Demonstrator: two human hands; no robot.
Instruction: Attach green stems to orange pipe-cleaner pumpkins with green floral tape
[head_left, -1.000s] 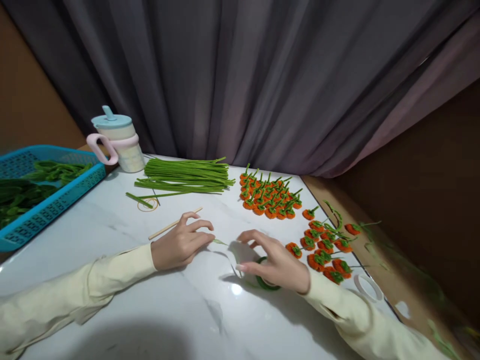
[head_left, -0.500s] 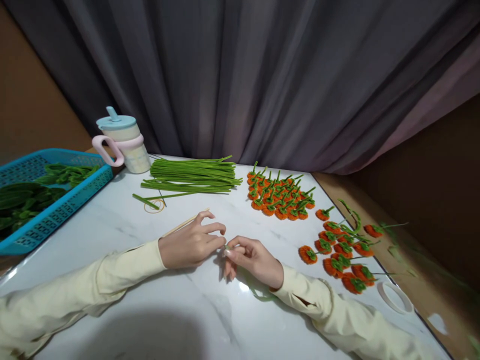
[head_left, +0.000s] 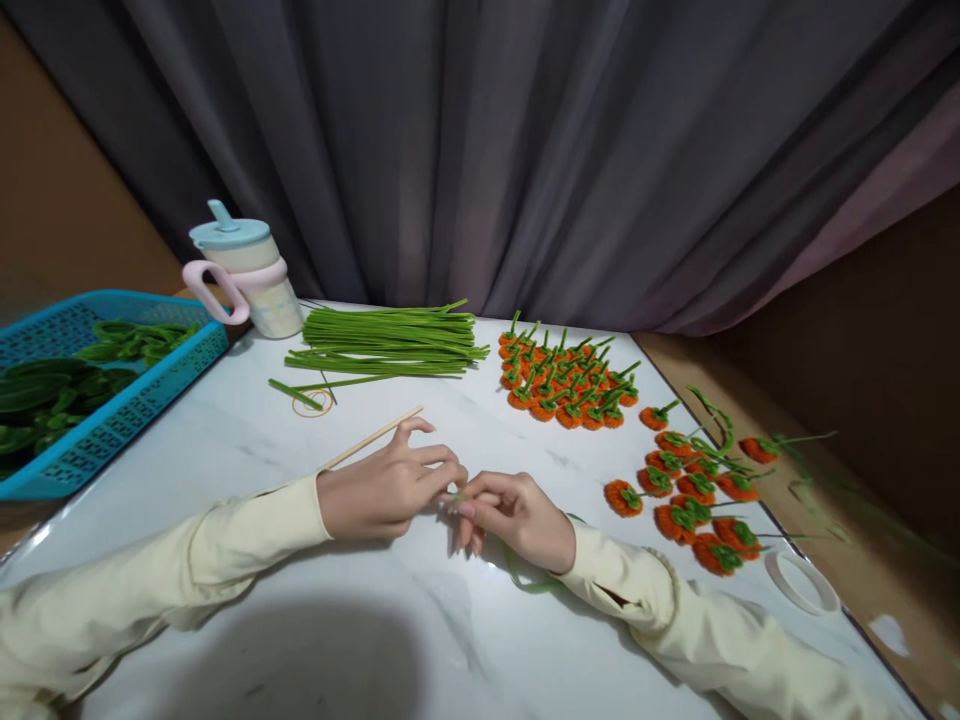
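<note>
Over the middle of the table, my left hand [head_left: 394,487] and my right hand [head_left: 521,510] meet fingertip to fingertip. Both are closed in a pinch around a small green piece [head_left: 456,495], mostly hidden by the fingers; its kind is unclear. A thin green strip [head_left: 529,578] curves out below my right wrist onto the table. Behind my left wrist, a thin wooden stick [head_left: 375,437] lies at a slant. To the right of my right hand are several orange fuzzy pumpkin-like pieces [head_left: 624,497] with green tops, some with thin wires.
A bundle of green chenille stems [head_left: 390,340] lies at the back, near a lidded tumbler [head_left: 274,305]. At left, a blue basket [head_left: 142,405] holds green leaf shapes. More orange pieces [head_left: 566,385] stand grouped at back right. A white ring [head_left: 802,583] lies by the right edge.
The view has shifted slightly, so the table things sit a little differently. My hands remain together at the small green piece, with only slight finger movement. More of the wooden stick shows.
</note>
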